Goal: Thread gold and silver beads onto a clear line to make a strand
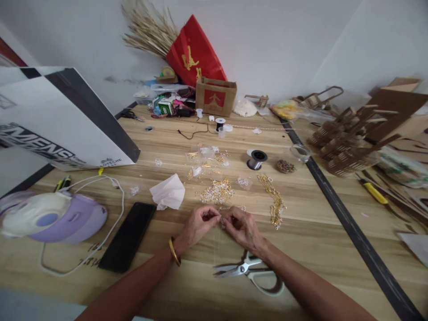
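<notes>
Close together, the left hand and right hand tightly pinch a tiny, indistinct piece.

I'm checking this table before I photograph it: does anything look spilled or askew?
The gold and silver pieces lie in a loose heap on the table, so they look spilled, though perhaps poured out deliberately. The red bag at the back leans sideways.

You held a small silvery piece in a two-handed pinch, detail too tiny to read; faint thin thread ran below it, toward you.
</notes>
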`<state>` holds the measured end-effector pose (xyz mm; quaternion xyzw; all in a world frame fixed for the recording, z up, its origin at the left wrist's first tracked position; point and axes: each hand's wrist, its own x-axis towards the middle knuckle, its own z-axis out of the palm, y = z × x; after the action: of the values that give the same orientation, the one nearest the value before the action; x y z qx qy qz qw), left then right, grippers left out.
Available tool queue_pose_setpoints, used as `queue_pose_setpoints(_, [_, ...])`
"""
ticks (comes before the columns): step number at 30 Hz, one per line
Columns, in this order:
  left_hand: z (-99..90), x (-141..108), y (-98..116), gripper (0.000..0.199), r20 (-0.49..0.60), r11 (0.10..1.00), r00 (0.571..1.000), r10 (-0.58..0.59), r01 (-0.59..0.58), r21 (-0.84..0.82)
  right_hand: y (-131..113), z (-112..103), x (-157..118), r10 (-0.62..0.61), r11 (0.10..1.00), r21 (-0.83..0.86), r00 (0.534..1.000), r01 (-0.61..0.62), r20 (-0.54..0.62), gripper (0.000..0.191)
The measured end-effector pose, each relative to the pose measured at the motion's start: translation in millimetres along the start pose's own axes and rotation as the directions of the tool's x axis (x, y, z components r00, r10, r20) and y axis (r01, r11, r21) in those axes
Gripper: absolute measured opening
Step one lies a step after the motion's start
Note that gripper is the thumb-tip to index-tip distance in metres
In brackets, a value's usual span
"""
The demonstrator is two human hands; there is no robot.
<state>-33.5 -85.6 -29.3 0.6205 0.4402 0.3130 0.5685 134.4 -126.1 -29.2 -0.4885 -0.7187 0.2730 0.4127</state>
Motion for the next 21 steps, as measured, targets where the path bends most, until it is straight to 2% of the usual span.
queue_pose_setpoints(11, [0.0,-1.2,1.5,0.008,0.014,1.0,1.0,0.005,-0.005,0.0,2.2,2.1,-1.4,0.019,1.0,-0.001,1.0,-0.019,-0.002,0.017])
queue_pose_setpoints(21, [-2.0,1.1,1.9,0.009,0.015,0.998,1.0,-0.004,0.005,-0.069,-2.7,0.4,-0.6,0.031,0.999,0.005,0.999,-0.031,0.009,0.018])
